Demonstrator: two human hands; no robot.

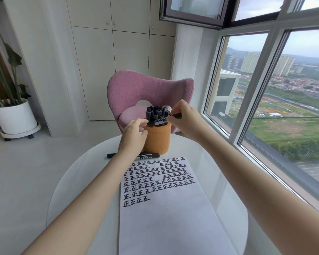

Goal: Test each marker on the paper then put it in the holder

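Observation:
An orange round holder [157,139] stands at the far side of the white table and is packed with several black markers [156,112]. My right hand [184,119] pinches a black marker [176,115] held level at the holder's upper right. My left hand [134,130] touches another black marker [157,122] lying across the holder's rim, fingers curled at its left end. A further black marker [147,155] lies flat on the table in front of the holder, partly behind my left wrist. The white paper [166,218] carries rows of black test marks on its far half.
The round white table [72,181] ends close around the paper. A pink chair [147,89] stands just behind the holder. A potted plant [13,115] sits on the floor far left. A large window [274,98] runs along the right.

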